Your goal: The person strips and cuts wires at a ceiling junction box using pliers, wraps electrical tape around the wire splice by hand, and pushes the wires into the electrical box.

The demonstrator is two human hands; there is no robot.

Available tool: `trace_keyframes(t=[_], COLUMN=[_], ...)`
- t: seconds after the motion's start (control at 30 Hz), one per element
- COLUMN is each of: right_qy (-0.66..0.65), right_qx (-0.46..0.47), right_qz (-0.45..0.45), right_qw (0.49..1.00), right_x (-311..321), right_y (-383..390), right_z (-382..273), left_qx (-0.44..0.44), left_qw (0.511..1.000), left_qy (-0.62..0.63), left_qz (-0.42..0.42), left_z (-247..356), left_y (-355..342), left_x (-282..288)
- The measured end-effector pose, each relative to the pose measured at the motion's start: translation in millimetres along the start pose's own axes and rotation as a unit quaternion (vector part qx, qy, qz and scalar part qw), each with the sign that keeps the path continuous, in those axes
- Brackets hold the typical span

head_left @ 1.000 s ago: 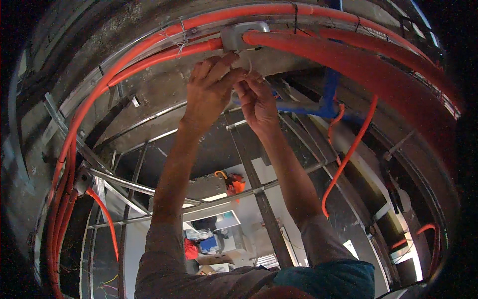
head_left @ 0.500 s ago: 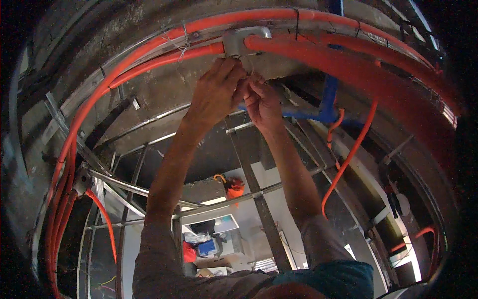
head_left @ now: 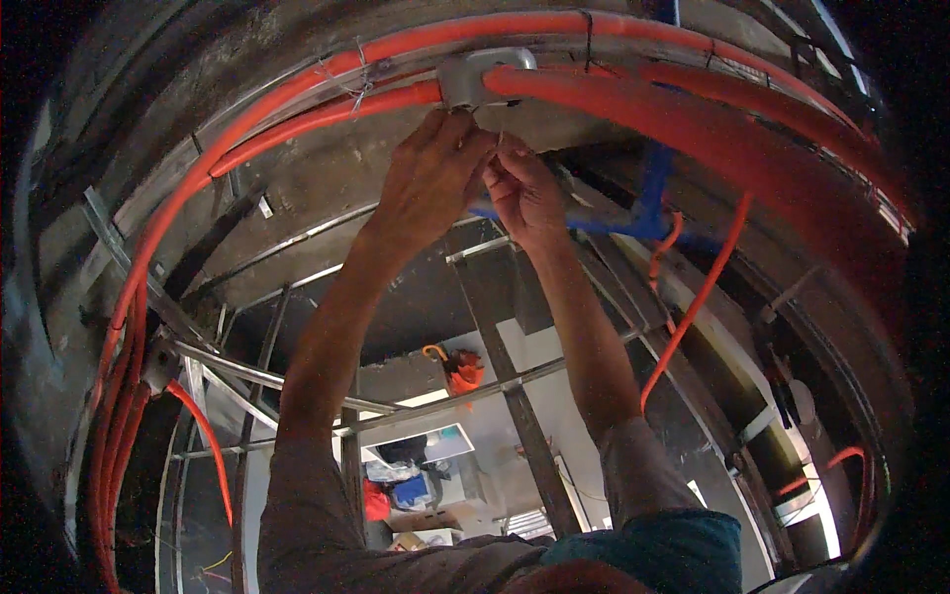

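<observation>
Both my arms reach up to a grey metal junction box [head_left: 473, 79] set in a run of orange conduit [head_left: 336, 107]. My left hand [head_left: 427, 178] is closed right beneath the box, its fingers curled and seen from the back. Beside it, my right hand [head_left: 527, 190] pinches with thumb and forefinger, the other fingers curled toward the palm. A short pale bit of thin wire [head_left: 501, 140] shows at the right fingertips. The rest of the wire is hidden between the two hands, which almost touch.
Thick orange conduit [head_left: 693, 134] crosses close on the right. Blue pipe [head_left: 648, 198] runs behind it. Metal framing bars [head_left: 524, 378] cross beneath my arms. Far below, an orange umbrella-like thing [head_left: 461, 373] hangs near a box of bags [head_left: 411, 490]. Orange tubes [head_left: 121, 436] bunch at left.
The thin wire loop between my fingers has shrunk to a short pale bit. My right hand has tilted slightly and shifted a little to the right. The left hand stays under the box.
</observation>
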State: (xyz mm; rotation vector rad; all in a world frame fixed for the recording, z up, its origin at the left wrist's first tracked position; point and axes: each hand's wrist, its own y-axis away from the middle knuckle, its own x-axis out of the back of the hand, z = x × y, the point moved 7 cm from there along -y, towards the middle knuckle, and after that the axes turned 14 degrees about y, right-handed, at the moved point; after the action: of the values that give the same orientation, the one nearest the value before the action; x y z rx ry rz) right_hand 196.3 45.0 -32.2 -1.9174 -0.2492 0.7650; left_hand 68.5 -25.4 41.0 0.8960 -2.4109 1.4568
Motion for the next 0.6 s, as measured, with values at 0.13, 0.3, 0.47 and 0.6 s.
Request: trace_keyframes(t=[0.13,0.3,0.47,0.6], right_qy=[0.082,0.102,0.148,0.159], right_qx=[-0.053,-0.088,-0.162,-0.184], right_qz=[0.034,-0.063,-0.084,-0.078], right_qw=[0.995,0.989,0.972,0.967], right_x=[10.4,3.8,13.5,19.0], right_y=[1.2,-1.6,-8.7,-10.5], right_z=[-1.9,-16.1,-15.0,-10.7], left_qx=[0.003,0.015,-0.002,0.007], left_qw=[1.0,0.998,0.997,0.996], left_qy=[-0.005,0.064,0.073,0.09], left_qz=[0.018,0.002,0.012,-0.001], left_z=[0.8,-0.1,2.4,-0.2], left_y=[0.6,-0.2,-1.4,-0.9], left_x=[2.0,3.4,9.5,9.5])
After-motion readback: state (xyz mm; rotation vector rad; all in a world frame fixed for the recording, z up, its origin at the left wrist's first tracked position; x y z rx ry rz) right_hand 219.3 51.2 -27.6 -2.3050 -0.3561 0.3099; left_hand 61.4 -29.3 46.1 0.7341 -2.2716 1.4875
